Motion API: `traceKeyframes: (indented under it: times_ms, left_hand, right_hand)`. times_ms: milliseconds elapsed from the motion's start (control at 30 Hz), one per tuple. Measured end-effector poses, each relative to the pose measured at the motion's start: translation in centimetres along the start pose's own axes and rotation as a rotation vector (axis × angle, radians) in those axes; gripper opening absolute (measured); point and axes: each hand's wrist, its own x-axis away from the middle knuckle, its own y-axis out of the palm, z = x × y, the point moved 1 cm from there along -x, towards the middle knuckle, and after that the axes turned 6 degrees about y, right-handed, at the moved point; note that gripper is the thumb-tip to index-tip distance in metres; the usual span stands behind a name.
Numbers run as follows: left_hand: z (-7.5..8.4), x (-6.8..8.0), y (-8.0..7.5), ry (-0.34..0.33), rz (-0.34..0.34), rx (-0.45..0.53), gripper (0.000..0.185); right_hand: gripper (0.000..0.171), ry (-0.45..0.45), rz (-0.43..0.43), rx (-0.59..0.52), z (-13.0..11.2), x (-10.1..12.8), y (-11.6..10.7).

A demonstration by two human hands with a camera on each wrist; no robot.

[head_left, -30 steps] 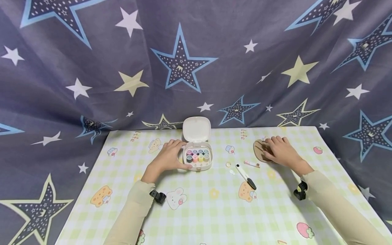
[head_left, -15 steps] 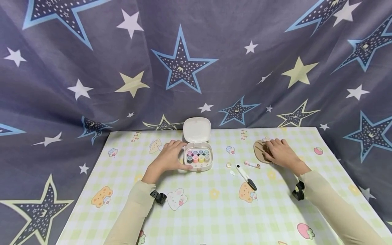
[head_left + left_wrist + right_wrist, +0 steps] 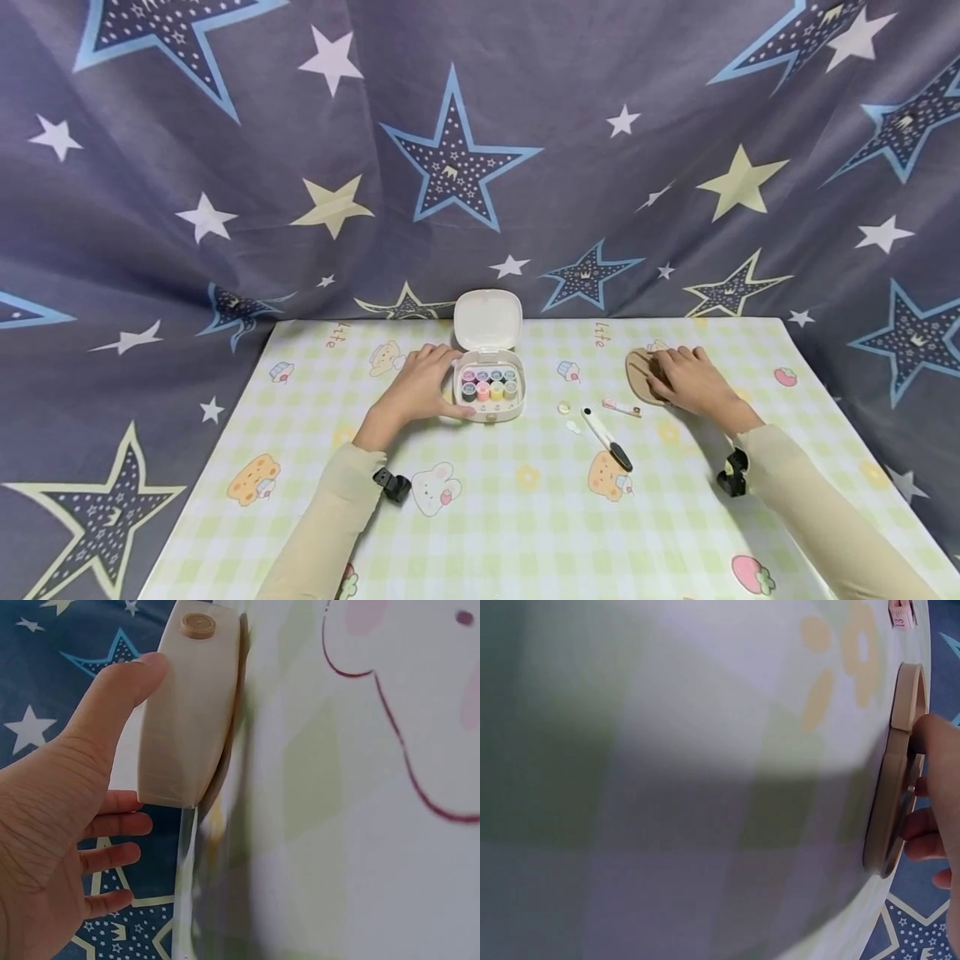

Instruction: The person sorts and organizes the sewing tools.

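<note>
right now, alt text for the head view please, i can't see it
A person's left hand holds an open white case of small coloured spools while the right hand touches a tan tray. Between the hands, slightly nearer the viewer, a white-and-black tool lies on a green-checked tablecloth; a dark star-patterned cloth hangs behind.

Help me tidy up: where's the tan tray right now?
In the head view, the tan tray lies on the right side of the table, with the right hand on it, just beyond the pink strip.
</note>
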Motion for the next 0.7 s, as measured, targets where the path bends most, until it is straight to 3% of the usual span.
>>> traceKeyframes:
  times_ms: [333, 700]
  left_hand:
    - [0.04, 0.12, 0.19, -0.007, -0.002, -0.005, 0.11]
    - [0.02, 0.08, 0.16, -0.007, 0.001, -0.017, 0.11]
  right_hand:
    - [0.046, 0.038, -0.057, -0.029, 0.17, 0.33, 0.16]
    - [0.045, 0.066, -0.069, -0.044, -0.33, 0.15, -0.06]
